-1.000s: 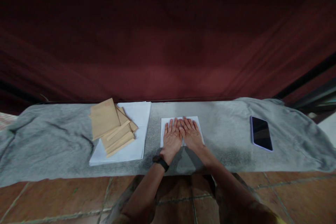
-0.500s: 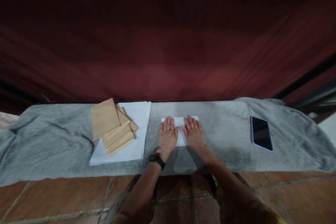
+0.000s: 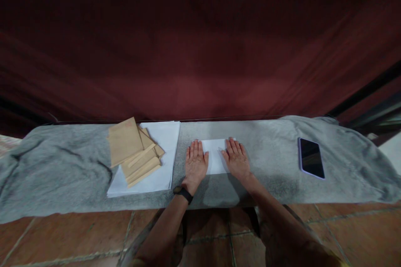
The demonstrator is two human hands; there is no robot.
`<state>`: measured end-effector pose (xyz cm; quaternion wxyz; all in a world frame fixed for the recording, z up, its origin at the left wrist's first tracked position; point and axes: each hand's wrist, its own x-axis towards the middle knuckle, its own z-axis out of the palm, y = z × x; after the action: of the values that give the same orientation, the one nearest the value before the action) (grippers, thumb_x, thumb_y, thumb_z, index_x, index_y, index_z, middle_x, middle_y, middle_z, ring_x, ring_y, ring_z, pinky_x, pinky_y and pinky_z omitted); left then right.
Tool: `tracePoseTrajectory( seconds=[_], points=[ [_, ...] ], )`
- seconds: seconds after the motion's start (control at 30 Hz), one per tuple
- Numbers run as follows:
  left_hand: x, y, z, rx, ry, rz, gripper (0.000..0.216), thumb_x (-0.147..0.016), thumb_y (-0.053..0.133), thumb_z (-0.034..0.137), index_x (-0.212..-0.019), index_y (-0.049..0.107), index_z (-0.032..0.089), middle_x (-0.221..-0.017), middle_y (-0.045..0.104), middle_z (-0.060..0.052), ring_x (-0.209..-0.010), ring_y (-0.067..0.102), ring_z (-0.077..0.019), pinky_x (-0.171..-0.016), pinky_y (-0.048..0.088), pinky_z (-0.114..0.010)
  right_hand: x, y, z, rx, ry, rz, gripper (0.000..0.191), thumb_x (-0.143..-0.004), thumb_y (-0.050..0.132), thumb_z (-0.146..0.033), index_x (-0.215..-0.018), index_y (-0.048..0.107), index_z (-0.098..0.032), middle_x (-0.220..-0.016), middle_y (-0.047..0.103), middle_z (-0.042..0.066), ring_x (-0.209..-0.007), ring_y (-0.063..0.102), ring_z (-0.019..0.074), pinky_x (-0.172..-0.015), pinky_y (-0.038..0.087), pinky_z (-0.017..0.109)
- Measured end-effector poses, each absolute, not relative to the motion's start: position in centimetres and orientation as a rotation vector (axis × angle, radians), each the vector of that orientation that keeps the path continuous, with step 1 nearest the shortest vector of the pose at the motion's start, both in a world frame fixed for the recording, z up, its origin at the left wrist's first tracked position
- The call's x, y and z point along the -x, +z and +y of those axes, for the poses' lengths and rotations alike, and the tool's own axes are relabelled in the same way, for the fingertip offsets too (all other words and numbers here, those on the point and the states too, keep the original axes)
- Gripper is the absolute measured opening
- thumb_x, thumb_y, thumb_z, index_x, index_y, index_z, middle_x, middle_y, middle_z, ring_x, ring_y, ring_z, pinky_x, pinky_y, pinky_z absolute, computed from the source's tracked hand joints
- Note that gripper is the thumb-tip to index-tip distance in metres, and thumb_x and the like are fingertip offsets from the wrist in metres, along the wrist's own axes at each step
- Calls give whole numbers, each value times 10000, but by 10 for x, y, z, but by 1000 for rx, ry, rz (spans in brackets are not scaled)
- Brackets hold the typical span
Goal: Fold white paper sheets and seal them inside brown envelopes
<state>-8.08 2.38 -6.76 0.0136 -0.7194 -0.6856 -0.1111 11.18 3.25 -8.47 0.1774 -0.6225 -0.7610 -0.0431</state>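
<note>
Paper (image 3: 215, 157) btwn & partly under L hand (image 3: 196, 163), R hand (image 3: 237, 162); fingers straight, nearly tog.

Two hands (image 3: 196, 162), one paper (image 3: 215, 159), one paper stack (image 3: 168, 156) — one phone (image 3: 311, 158), one watch (image 3: 184, 193)

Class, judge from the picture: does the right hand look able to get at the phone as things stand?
Probably yes. The right hand lies flat over the right edge of the white paper, and only grey cloth shows between it and the phone, which lies uncovered.
</note>
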Motion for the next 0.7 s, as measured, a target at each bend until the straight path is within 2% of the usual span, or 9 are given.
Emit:
tracePoseTrajectory(
  seconds=[0.43, 0.57, 0.7],
  points=[
    [87, -71, 22, 2196, -349, -2127, 634, -1067, 305, 386, -1565, 383, 1, -1648, 349, -222, -1545, 341, -311, -1279, 270, -485, -130, -88, 28, 1769, -202, -2148, 639, -1101, 289, -443, -1550, 438, -14, -1593, 464, 213, -1442, 468, 350, -1208, 302, 511],
    [87, -70, 22, 2195, -341, -2132, 635, -1068, 307, 390, -1563, 385, 0, -1643, 356, -222, -1543, 343, -321, -1271, 284, -501, -134, -91, 26, 1769, -220, -2120, 630, -1099, 303, -441, -1562, 426, -31, -1589, 469, 213, -1451, 458, 346, -1205, 310, 520],
    [87, -71, 22, 2198, -351, -2127, 638, -1068, 305, 392, -1567, 377, 1, -1643, 358, -222, -1549, 330, -314, -1274, 279, -493, -137, -91, 25, 1804, -221, -2088, 650, -1097, 300, -451, -1545, 435, 0, -1575, 472, 250, -1457, 451, 363, -1207, 309, 547]
  ],
)
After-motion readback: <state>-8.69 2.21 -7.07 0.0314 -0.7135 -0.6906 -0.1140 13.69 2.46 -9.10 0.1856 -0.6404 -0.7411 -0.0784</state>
